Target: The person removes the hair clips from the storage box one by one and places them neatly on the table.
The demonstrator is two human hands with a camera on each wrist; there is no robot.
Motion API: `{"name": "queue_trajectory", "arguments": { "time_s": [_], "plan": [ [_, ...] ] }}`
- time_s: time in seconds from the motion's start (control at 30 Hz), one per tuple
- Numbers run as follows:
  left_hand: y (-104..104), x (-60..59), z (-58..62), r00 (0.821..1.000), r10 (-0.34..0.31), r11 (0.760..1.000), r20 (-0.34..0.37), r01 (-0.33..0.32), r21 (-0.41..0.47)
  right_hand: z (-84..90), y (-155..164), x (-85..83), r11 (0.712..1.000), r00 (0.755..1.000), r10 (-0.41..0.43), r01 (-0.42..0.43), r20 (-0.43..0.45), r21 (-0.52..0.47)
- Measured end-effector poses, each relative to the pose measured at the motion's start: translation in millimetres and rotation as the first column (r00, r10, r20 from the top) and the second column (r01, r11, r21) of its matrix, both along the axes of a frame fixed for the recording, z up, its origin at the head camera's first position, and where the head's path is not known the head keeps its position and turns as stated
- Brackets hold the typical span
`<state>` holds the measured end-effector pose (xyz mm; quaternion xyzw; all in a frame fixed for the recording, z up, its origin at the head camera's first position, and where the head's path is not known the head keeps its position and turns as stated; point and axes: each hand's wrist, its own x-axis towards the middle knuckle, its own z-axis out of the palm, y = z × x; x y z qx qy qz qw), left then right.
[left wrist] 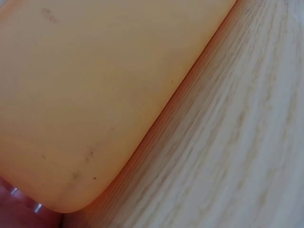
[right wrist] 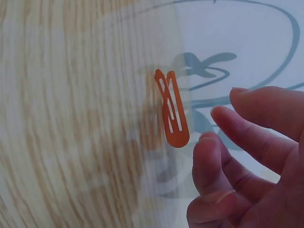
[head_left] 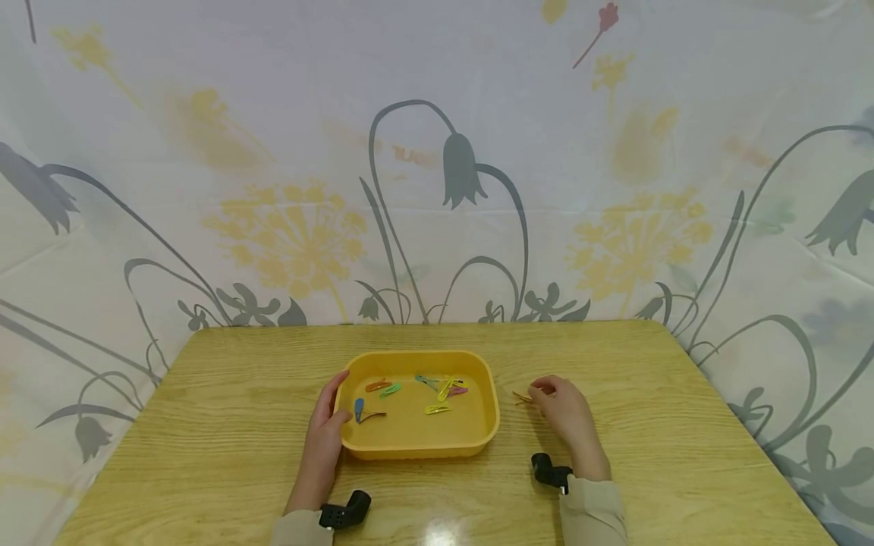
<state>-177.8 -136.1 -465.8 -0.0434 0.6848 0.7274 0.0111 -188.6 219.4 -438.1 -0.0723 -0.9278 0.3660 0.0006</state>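
My left hand (head_left: 326, 425) grips the left wall of a yellow plastic tray (head_left: 418, 453), thumb over the rim. The left wrist view is mostly filled by the tray's outer side (left wrist: 104, 95), with fingertips (left wrist: 23, 204) at its lower corner. Inside lie several snap hair clips, among them a blue one (head_left: 359, 409), an orange one (head_left: 378, 386), a green one (head_left: 390, 390) and a yellow one (head_left: 438, 409). Right of the tray, my right hand (head_left: 563, 409) is beside an orange-brown snap hair clip (right wrist: 176, 135). In the right wrist view a gap separates its fingertips from that clip.
A wooden table (head_left: 239, 394) carries the tray. Behind its far edge hangs a white cloth (head_left: 423, 250) printed with grey and yellow flowers. Black wrist cameras (head_left: 346, 512) are strapped at both sleeves.
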Motion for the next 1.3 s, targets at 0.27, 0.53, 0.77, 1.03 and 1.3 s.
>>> {"name": "queue_trajectory", "arguments": {
  "time_s": [0.27,0.53,0.77,1.03,1.3],
  "plan": [
    [1,1.1,2.1,1.000,-0.008,1.000,0.010,0.008,0.010,0.0,-6,-3.8,0.998,0.999,0.050,-0.050,0.013,-0.044],
    [0,0.4,0.8,1.000,-0.015,1.000,-0.002,0.015,-0.007,8.5,-19,-5.4,0.997,0.998,0.063,-0.064,-0.032,-0.049],
    [-1,0.0,-1.1,1.000,-0.002,1.000,0.026,0.003,-0.015,11.0,-30,-6.1,0.992,0.997,0.057,-0.063,-0.055,-0.108],
    [-1,0.6,-1.0,1.000,-0.003,1.000,0.016,0.003,-0.030,14.5,-44,-5.9,0.971,0.990,0.092,-0.113,-0.109,-0.212],
    [0,2.7,2.0,0.999,-0.001,0.999,0.049,0.002,-0.037,18.1,-65,-4.7,0.971,0.968,0.117,-0.159,-0.222,-0.181]
  ]
}}
